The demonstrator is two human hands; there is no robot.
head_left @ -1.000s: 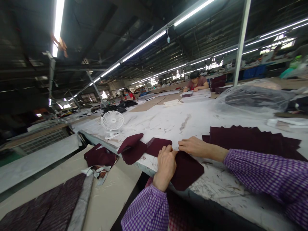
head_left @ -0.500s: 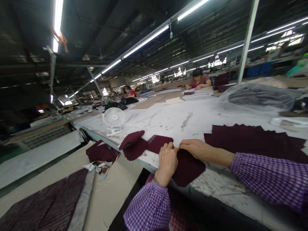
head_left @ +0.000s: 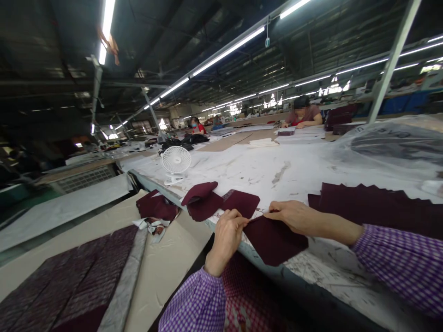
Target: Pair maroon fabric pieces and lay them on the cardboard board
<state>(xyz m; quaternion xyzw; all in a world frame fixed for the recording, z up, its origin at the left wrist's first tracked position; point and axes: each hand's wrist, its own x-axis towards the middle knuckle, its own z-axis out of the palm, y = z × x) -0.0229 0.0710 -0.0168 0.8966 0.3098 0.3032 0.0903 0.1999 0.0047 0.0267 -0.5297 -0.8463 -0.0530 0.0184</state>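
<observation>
A dark maroon fabric piece (head_left: 276, 240) lies at the table's near edge, its front part over the rim. My left hand (head_left: 229, 231) pinches its upper left corner. The fingers of my right hand (head_left: 289, 216) are closed on the same piece's top edge, a short way to the right. Just beyond my left hand lies a flat maroon piece (head_left: 242, 203) with a speckled corner. Left of that sits a folded maroon piece (head_left: 202, 200). A stack of maroon pieces with zigzag edges (head_left: 377, 210) is to the right of my right hand.
A small white fan (head_left: 176, 160) stands on the white table (head_left: 235, 168). Clear plastic (head_left: 398, 143) covers the back right. Maroon cloth (head_left: 157, 205) and speckled panels (head_left: 86, 272) lie lower left. A person (head_left: 304, 113) leans over the table farther back.
The view has turned left, so the surroundings sit farther right. My hands have moved apart along the piece's top edge, and more of the piece shows between them.
</observation>
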